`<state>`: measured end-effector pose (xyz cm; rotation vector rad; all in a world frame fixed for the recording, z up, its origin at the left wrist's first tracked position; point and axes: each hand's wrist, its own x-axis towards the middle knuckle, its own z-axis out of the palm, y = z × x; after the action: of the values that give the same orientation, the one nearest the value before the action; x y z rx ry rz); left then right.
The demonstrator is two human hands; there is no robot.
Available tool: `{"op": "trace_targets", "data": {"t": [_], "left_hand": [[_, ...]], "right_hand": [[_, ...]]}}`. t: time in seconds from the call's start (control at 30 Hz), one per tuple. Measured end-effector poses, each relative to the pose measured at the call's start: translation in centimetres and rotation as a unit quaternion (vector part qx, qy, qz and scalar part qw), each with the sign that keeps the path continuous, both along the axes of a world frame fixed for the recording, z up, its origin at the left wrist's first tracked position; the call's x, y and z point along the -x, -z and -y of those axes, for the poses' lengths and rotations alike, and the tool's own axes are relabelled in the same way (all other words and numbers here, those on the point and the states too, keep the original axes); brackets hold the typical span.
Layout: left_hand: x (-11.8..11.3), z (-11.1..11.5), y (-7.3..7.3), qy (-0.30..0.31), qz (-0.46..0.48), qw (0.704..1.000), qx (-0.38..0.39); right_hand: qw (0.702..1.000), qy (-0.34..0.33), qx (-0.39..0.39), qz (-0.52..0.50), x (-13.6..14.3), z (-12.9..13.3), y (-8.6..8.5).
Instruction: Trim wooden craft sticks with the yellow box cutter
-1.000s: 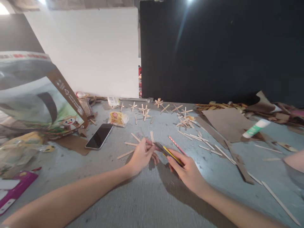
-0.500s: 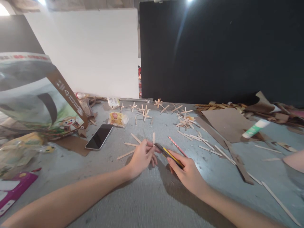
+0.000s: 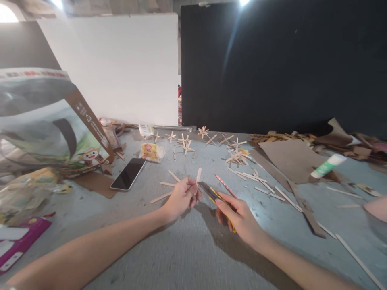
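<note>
Near the middle of the grey table, my left hand [image 3: 182,197] is closed on a small wooden stick [image 3: 198,175] that stands up from its fingertips. My right hand [image 3: 238,215] grips a black and yellow utility knife [image 3: 218,196], its front end touching or very near the stick. Several loose sticks [image 3: 161,197] lie just left of my left hand. A red patterned pencil [image 3: 225,185] rests beyond my right hand. Star-shaped and crossed stick pieces [image 3: 185,141] are spread farther back on the table.
A black phone [image 3: 128,174], a wrapped snack [image 3: 151,152] and a large bag [image 3: 51,133] are at the left, with a magenta object [image 3: 26,237] nearer. Cardboard [image 3: 290,159], a glue stick [image 3: 329,166] and loose sticks lie at the right. Another person's arm [image 3: 376,207] shows at the right edge.
The stick in my left hand has tilted slightly to the right, and the left fingers have curled more. The knife has turned a little in my right hand, showing more of its yellow end.
</note>
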<state>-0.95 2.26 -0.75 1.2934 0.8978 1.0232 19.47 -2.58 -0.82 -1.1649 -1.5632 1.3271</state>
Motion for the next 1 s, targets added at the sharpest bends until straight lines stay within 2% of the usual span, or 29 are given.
{"op": "trace_targets", "data": {"t": [0.23, 0.47, 0.67, 1.0], "left_hand": [[-0.10, 0.08, 0.17, 0.013, 0.012, 1.000, 0.005], [-0.48, 0.42, -0.28, -0.012, 0.029, 0.999, -0.004], [-0.50, 0.37, -0.33, -0.022, 0.030, 0.999, -0.006], [-0.36, 0.45, -0.04, -0.003, 0.043, 0.999, -0.018]], "right_hand": [[1.000, -0.019, 0.017, -0.015, 0.07, 0.09, -0.34], [0.999, 0.041, -0.018, -0.010, 0.08, -0.02, -0.07], [0.998, 0.040, -0.046, 0.020, 0.06, 0.15, -0.14], [0.998, 0.040, -0.051, 0.026, -0.05, 0.15, 0.04]]}}
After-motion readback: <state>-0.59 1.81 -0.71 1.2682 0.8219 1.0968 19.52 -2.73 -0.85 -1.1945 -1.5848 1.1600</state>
